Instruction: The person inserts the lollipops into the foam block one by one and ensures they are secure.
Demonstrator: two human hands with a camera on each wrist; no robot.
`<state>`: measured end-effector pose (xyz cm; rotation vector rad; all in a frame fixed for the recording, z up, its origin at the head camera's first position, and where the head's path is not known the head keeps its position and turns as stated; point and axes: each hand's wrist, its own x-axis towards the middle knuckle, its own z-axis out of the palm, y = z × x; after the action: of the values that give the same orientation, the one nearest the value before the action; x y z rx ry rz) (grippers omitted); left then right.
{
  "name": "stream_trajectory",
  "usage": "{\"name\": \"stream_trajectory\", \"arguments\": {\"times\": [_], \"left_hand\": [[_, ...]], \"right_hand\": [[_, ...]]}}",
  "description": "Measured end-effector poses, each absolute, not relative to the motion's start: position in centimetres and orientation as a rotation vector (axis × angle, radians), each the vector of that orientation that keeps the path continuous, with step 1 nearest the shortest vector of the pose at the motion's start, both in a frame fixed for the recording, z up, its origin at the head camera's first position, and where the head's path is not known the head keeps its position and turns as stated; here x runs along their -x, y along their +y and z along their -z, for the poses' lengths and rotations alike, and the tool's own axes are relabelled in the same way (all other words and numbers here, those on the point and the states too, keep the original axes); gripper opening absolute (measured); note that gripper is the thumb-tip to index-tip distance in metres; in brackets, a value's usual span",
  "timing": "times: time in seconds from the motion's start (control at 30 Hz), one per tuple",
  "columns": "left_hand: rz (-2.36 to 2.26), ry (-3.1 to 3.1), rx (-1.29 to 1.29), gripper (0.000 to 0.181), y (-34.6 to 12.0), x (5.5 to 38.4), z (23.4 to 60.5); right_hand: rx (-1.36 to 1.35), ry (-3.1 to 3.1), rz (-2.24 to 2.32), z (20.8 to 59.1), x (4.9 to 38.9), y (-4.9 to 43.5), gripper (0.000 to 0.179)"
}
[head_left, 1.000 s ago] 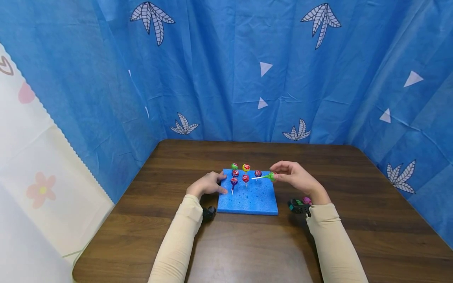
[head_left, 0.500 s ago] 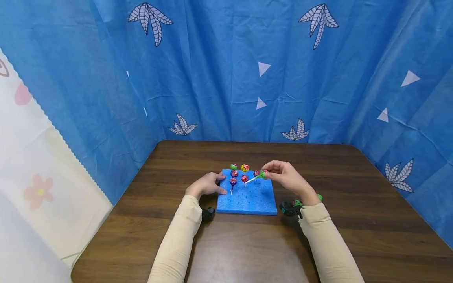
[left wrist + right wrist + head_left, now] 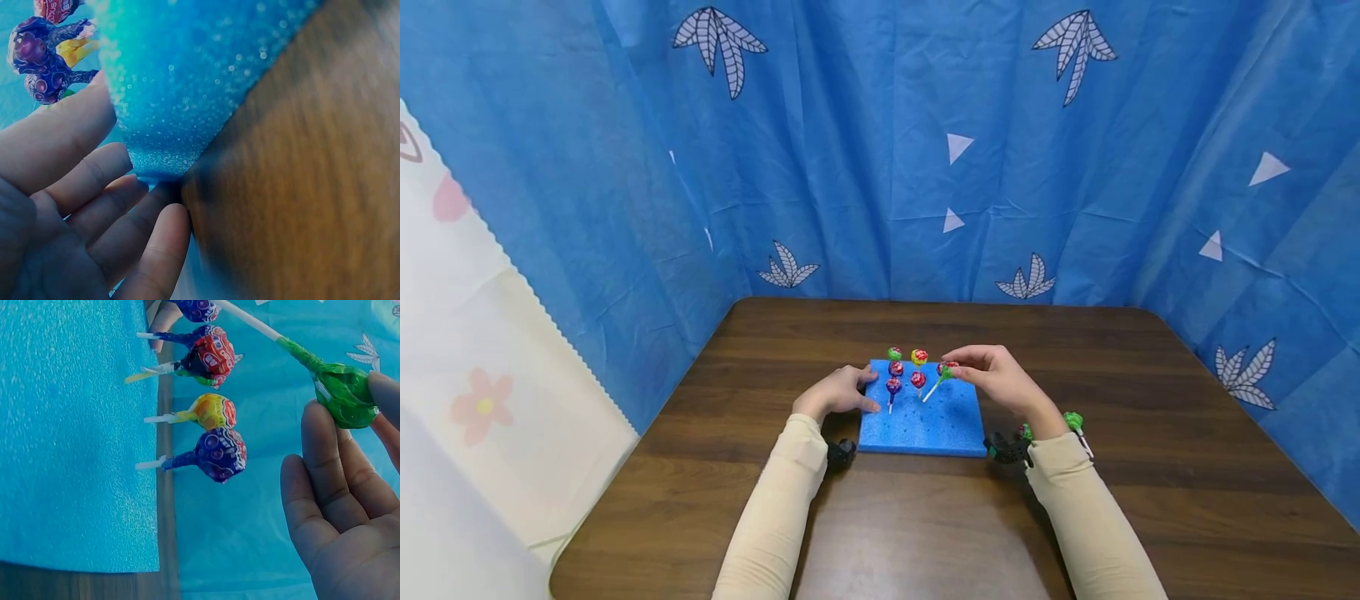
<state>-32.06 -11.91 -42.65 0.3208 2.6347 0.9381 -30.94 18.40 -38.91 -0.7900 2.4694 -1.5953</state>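
Note:
My right hand (image 3: pixel 1003 383) pinches a green-wrapped lollipop (image 3: pixel 344 394) by its candy end, thumb against fingers. Its white stick slants down and left above the blue foam board (image 3: pixel 955 435). Several lollipops stand upright in the board's back left part: a yellow one (image 3: pixel 919 357), a purple one (image 3: pixel 893 386), a red one (image 3: pixel 918 379), and others close by. Along the board's left edge rests my left hand (image 3: pixel 835 396), thumb and fingers spread. In the left wrist view, one digit reaches over the foam's upper face while other fingers lie at its side.
Beside my right wrist, a loose green lollipop (image 3: pixel 1073 420) lies on the brown wooden table (image 3: pixel 1180 467); another, partly covered, is by the wrist strap. Small holes dot the board's front half. A blue curtain (image 3: pixel 850 167) hangs behind the table.
My right hand has moved left over the board with the green lollipop, whose stick has swung from nearly level to pointing down. The left hand stays at the board's edge.

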Motion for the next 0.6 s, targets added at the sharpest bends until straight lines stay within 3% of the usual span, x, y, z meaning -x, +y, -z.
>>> {"name": "stream_trajectory", "arguments": {"times": [0.6], "left_hand": [[-0.950, 2.627, -0.319, 0.071, -12.0, 32.2, 42.8]], "right_hand": [[0.761, 2.520, 1.650, 39.6, 30.9, 16.2, 0.028]]}}
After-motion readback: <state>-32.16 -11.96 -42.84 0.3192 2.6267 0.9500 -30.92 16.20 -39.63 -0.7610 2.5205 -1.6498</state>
